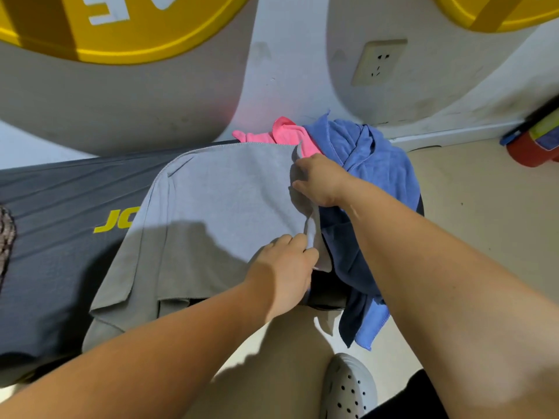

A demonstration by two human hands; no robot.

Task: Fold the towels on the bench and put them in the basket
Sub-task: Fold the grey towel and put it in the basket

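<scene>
White wall (290, 55) rose behind a dark bench (60, 207) (yellow lettering on top). A grey towel (217, 201) lay spread across it, beside a heaped blue towel (378, 158) and a pink towel (284, 134). The right hand (323, 179) and the left hand (287, 267) each pinched the grey towel's right edge.

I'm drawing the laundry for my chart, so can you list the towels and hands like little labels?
Grey towel: spread on the bench, front edge hanging over
Left hand: pinches its right edge, near side
Right hand: grips that edge farther back
Blue towel: crumpled, draped off the bench end
Pink towel: bunched by the wall
</scene>
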